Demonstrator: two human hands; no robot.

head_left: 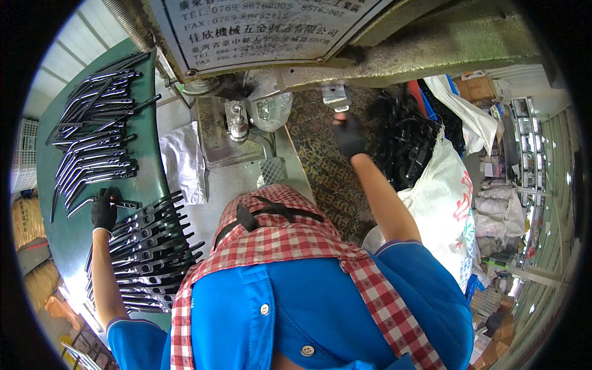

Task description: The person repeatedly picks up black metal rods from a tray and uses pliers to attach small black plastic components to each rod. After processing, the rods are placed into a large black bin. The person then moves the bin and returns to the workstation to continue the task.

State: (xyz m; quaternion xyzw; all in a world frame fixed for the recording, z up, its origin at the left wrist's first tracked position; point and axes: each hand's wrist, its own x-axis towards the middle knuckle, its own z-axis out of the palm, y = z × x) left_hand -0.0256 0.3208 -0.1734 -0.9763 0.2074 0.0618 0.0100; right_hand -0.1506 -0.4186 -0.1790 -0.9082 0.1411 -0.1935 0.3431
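My left hand (103, 211), in a black glove with bare fingertips, is closed around a black bent metal rod (127, 204) at the edge of the green table. Beyond it lies a pile of similar bent rods (98, 161). Nearer me, flat black bars with holes (148, 250) are stacked in a row. My right hand (350, 139), also gloved, reaches out over a dark patterned surface, fingers drawn together. Its fingertips are just short of a small silver metal block (335, 97); whether they hold anything small is hidden.
A machine body with a metal plate (259, 31) hangs over the far side. A metal fixture (237, 123) and a clear plastic bag (271, 112) stand in the middle. Black parts (407, 139) are heaped at the right beside a white woven sack (441, 203).
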